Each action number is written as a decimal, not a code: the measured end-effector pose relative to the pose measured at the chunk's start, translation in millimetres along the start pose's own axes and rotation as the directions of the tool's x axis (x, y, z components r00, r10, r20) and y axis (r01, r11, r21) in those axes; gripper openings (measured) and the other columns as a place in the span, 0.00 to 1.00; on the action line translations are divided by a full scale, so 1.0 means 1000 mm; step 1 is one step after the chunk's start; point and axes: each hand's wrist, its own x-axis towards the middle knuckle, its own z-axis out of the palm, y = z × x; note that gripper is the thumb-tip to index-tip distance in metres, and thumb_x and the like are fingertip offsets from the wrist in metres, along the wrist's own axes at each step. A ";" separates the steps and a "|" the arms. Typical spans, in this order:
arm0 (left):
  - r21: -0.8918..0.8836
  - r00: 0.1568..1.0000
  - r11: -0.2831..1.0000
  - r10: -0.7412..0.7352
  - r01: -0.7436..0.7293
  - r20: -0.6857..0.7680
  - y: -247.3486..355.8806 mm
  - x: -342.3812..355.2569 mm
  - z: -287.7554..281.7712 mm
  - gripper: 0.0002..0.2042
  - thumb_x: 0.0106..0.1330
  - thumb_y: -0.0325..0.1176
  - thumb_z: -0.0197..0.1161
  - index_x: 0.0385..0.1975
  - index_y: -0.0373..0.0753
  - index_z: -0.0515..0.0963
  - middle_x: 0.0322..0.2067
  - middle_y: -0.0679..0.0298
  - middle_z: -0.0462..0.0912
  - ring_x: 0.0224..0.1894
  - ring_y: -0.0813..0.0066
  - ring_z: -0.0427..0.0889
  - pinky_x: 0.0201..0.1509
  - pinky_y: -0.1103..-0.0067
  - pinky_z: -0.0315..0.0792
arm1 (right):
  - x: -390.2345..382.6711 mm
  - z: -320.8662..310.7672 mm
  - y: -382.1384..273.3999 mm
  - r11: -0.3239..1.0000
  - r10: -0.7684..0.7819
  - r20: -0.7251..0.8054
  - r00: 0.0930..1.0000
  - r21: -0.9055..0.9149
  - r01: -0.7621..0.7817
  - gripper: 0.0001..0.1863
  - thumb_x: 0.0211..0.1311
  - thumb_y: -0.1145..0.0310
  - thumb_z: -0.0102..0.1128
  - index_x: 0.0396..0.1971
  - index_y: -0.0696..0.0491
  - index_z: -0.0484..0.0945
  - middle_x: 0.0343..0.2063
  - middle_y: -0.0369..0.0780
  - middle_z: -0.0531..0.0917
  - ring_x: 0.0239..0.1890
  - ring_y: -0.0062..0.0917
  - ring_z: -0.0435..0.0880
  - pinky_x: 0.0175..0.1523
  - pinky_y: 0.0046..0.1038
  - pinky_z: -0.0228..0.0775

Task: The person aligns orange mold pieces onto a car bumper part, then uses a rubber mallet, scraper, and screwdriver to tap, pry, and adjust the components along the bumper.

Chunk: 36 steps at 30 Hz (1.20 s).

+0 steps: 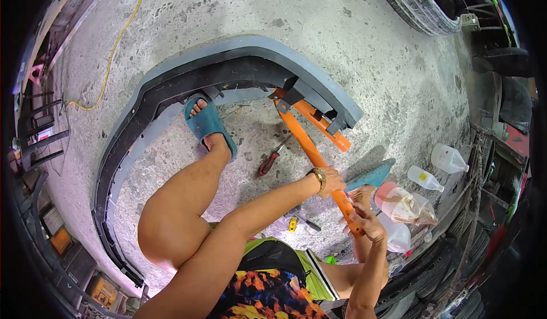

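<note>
A long flat orange strip (307,140) slants from a car bumper (219,58) down toward my body. My left hand (332,182), with a gold watch at the wrist, is closed around the strip's lower half. Closer to me, my right hand (369,223) holds the strip's near end, with fingers on both sides of it. The curved grey and black bumper lies on the floor around my left foot. At its right end, a second, shorter orange strip (336,139) sits beside black brackets (292,93); the far end of the long strip meets these brackets.
A red-handled screwdriver (269,163) lies between my feet, with a small yellow item (293,224) and a dark-handled tool (310,223) nearer me. Several plastic bottles (450,158) stand or lie at right. A tire (419,5) and a yellow cord (114,48) are farther off.
</note>
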 end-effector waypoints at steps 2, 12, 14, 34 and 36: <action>0.024 0.999 0.999 0.022 -0.021 -0.033 0.002 -0.001 -0.005 0.16 0.48 0.36 0.61 0.38 0.43 0.73 0.37 0.59 0.77 0.46 0.63 0.76 0.54 0.69 0.62 | 0.003 0.000 0.007 0.989 -0.036 -0.116 0.993 -0.146 0.018 0.16 0.65 0.65 0.50 0.51 0.55 0.67 0.21 0.38 0.77 0.17 0.19 0.74 0.21 0.18 0.66; 0.073 0.959 0.986 -0.128 0.151 -0.254 -0.051 -0.012 -0.010 0.10 0.50 0.39 0.62 0.29 0.43 0.77 0.33 0.64 0.74 0.43 0.66 0.74 0.53 0.70 0.61 | 0.005 0.026 0.011 0.973 -0.165 -0.313 0.935 -0.205 0.103 0.10 0.65 0.63 0.51 0.39 0.54 0.71 0.14 0.33 0.72 0.09 0.14 0.65 0.13 0.17 0.55; 0.074 0.956 0.982 -0.149 0.172 -0.252 -0.051 -0.010 -0.011 0.09 0.50 0.39 0.62 0.28 0.43 0.77 0.33 0.64 0.74 0.43 0.66 0.74 0.53 0.70 0.61 | 0.005 0.027 0.007 0.971 -0.164 -0.314 0.935 -0.216 0.098 0.10 0.65 0.63 0.51 0.39 0.55 0.71 0.14 0.33 0.72 0.09 0.14 0.65 0.13 0.17 0.55; 0.252 0.960 0.951 -0.113 0.179 -0.256 -0.089 -0.047 0.014 0.06 0.48 0.35 0.64 0.26 0.46 0.77 0.34 0.66 0.76 0.47 0.68 0.72 0.56 0.74 0.61 | 0.066 0.068 0.067 0.931 -0.294 -0.370 0.881 -0.319 0.177 0.08 0.63 0.65 0.55 0.34 0.54 0.71 0.13 0.33 0.72 0.11 0.13 0.67 0.15 0.17 0.58; 0.211 0.973 0.973 -0.041 0.090 -0.226 -0.079 -0.040 0.011 0.09 0.48 0.38 0.64 0.28 0.46 0.76 0.34 0.65 0.76 0.46 0.67 0.73 0.57 0.72 0.61 | 0.065 0.059 0.066 0.939 -0.291 -0.354 0.889 -0.284 0.194 0.08 0.62 0.65 0.55 0.34 0.55 0.71 0.13 0.33 0.72 0.11 0.13 0.67 0.15 0.17 0.58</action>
